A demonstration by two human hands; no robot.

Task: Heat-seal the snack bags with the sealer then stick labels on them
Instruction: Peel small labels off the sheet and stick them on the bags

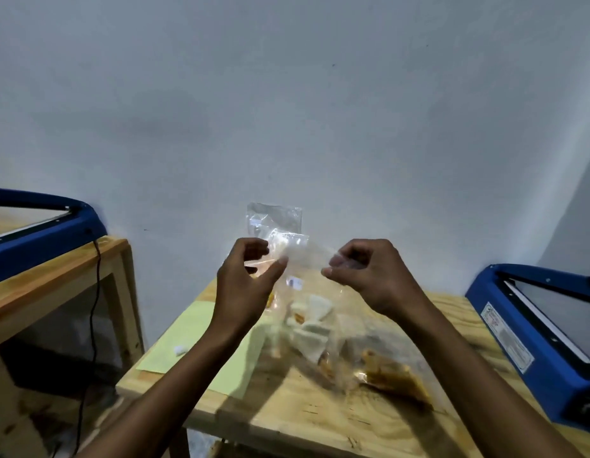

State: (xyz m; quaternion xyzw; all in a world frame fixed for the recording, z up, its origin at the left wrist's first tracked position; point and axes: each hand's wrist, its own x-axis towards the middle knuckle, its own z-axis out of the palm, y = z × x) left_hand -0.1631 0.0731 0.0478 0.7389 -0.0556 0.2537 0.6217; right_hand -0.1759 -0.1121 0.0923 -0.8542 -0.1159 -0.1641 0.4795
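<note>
Both my hands are raised over the wooden table, holding a clear plastic snack bag between them. My left hand pinches its left edge with thumb and fingers. My right hand pinches the right edge. The bag is blurred and see-through, and its contents hang below the hands. More clear bags with orange and white snacks lie on the table beneath. A blue heat sealer stands at the table's right edge. A pale green label sheet lies at the left.
A second blue sealer sits on a wooden stand at the left, with a black cable hanging down. An empty clear bag leans against the white wall. A small white scrap lies on the green sheet.
</note>
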